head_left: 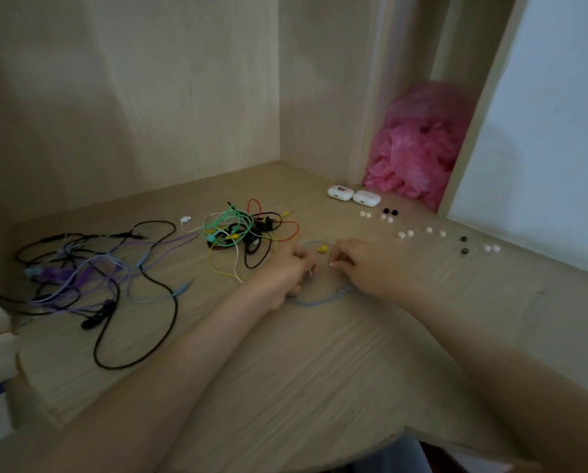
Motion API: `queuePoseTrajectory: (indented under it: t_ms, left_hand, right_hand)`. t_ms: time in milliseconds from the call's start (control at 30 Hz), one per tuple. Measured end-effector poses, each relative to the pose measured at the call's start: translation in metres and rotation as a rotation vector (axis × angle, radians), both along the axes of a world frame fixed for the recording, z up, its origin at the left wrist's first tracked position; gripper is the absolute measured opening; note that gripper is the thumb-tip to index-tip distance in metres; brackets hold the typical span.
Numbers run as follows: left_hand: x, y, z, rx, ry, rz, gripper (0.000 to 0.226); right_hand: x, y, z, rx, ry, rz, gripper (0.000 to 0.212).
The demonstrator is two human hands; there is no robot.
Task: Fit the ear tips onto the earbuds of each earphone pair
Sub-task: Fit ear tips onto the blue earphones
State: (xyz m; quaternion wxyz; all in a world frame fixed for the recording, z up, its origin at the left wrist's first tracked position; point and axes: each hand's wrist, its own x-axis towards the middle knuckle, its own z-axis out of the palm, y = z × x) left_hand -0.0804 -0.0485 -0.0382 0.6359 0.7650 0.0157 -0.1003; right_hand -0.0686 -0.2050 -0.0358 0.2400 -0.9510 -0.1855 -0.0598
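Note:
My left hand [287, 269] and my right hand [364, 264] lie close together on the wooden desk, both curled over a pale blue wired earphone [314, 302] whose cable loops under and behind them. The left fingers pinch a small pale part of it near the gap between the hands. The right fingertips pinch something tiny that I cannot make out. A yellow earbud [322, 249] lies just behind the hands. Loose white ear tips [405, 233] and black ear tips [463, 244] are scattered in a row to the right.
A tangle of green, red, yellow and black earphones [243, 230] sits behind the left hand. Another pile of black, purple and blue earphones [88, 268] lies far left. Two white earbud cases [354, 195] and a pink plastic bag [419, 148] stand at the back right.

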Motion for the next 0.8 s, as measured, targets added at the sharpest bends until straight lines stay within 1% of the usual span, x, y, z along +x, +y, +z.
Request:
queuePoseTrajectory:
  t_ms: [67,167,233,333,467,567,667,800]
  left_hand:
    - [0.000,0.001,-0.004,0.001,0.012,0.014,0.016]
    - [0.000,0.002,-0.006,0.042,-0.021,-0.017,0.011]
    - [0.000,0.002,-0.006,0.045,-0.045,-0.032,0.012]
    - [-0.002,0.002,-0.004,-0.018,-0.016,-0.023,0.017]
    - [-0.001,0.002,-0.005,0.002,0.005,-0.004,0.018]
    - [-0.001,0.001,-0.006,0.016,-0.014,-0.004,0.016]
    - [-0.001,0.000,-0.007,0.034,-0.017,0.011,0.012]
    - [-0.003,0.000,-0.006,0.026,-0.021,0.014,0.011]
  right_hand:
    - [0.001,-0.001,-0.010,-0.018,-0.024,0.021,0.008]
    - [0.003,-0.002,-0.021,0.037,-0.115,0.055,0.008]
    - [0.005,-0.003,-0.024,0.083,-0.139,0.059,0.007]
    - [0.007,-0.006,-0.024,0.201,-0.110,0.043,0.008]
    - [0.006,-0.009,-0.022,0.220,-0.044,0.045,0.008]
    - [0.001,-0.007,-0.019,0.283,-0.041,0.035,0.007]
    - [-0.004,-0.003,-0.017,0.350,-0.062,0.022,0.010]
    - [-0.007,0.001,-0.015,0.546,0.000,-0.055,0.015]
